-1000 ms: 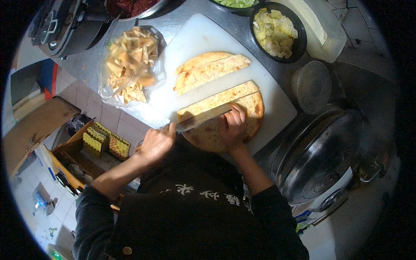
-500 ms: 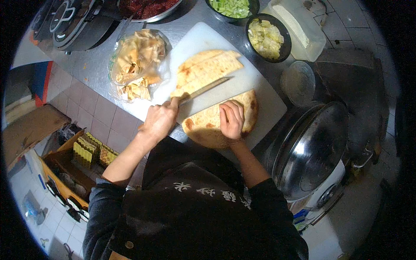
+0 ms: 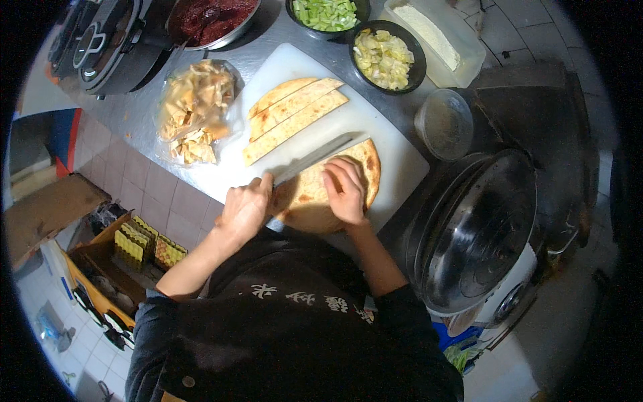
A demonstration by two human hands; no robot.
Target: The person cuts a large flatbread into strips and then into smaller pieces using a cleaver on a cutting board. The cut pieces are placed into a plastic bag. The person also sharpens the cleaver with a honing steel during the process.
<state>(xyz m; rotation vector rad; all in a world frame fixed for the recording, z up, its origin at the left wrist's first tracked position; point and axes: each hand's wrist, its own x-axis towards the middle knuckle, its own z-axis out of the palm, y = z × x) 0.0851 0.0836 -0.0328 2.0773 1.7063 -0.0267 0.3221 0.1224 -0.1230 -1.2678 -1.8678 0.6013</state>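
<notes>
My left hand (image 3: 246, 206) is closed round the handle of a knife (image 3: 315, 161). The knife's long blade lies along the cut edge of a round browned flatbread (image 3: 307, 199). My right hand (image 3: 345, 191) presses on that flatbread with bent fingers, close behind the blade. Under all this is a white cutting board (image 3: 396, 155). Several cut strips of flatbread (image 3: 295, 115) lie side by side on the board beyond the knife, with thin gaps between them. The underside of the right fingers is hidden.
Left of the board sits a clear bag of cut flatbread pieces (image 3: 196, 107). Behind are a bowl of dark red paste (image 3: 218, 20), bowls of chopped green vegetable (image 3: 327, 15) and pale chopped vegetable (image 3: 385, 60), and a tub of white powder (image 3: 469, 57). A large metal lid (image 3: 479, 228) stands at right.
The knife has moved from beside the cut strips toward me, to the edge of the remaining flatbread. The strips now lie apart from one another. My view has shifted slightly.
</notes>
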